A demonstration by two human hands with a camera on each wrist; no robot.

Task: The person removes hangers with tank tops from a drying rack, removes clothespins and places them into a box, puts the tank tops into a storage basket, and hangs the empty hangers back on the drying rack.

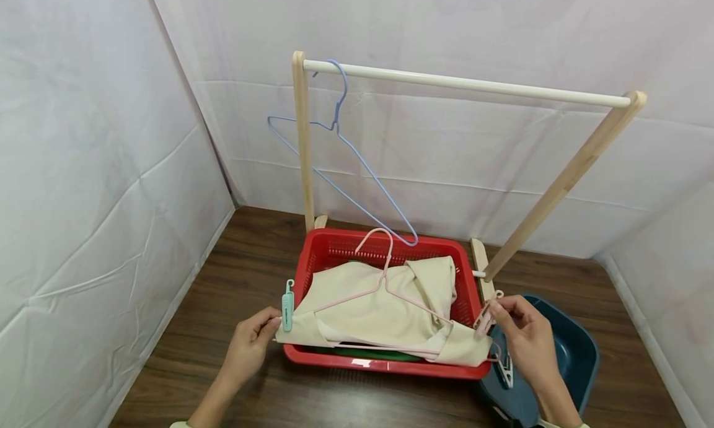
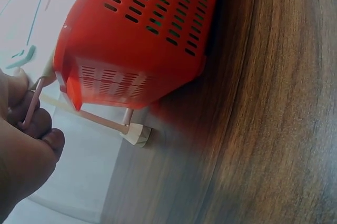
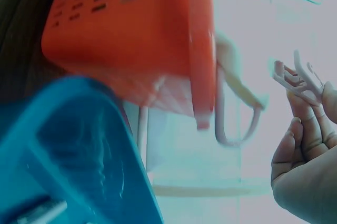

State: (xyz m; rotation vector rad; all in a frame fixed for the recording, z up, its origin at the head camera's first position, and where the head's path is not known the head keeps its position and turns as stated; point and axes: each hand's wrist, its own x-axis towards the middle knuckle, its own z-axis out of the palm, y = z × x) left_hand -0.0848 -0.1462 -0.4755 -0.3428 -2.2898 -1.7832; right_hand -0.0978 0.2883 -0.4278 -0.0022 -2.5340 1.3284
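Left hand [image 1: 248,344]: cloth [image 1: 346,282] end pinched in closed fingers | Right hand [image 1: 527,338]: pink clip [image 1: 484,321] held by closed fingers | Advised: cloth should be held taut, clipped squarely with hanger [image 1: 386,270]

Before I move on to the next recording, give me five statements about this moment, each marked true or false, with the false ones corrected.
1. The right hand pinches a pink clip. True.
2. The blue tub stands to the left of the red basket. False: in the head view, it is on the basket's right.
3. A turquoise clip sits at the left end of the cream cloth. True.
4. The blue hanger lies on the floor. False: it hangs from the white rail.
5. The left hand holds the left end of the pink hanger. True.
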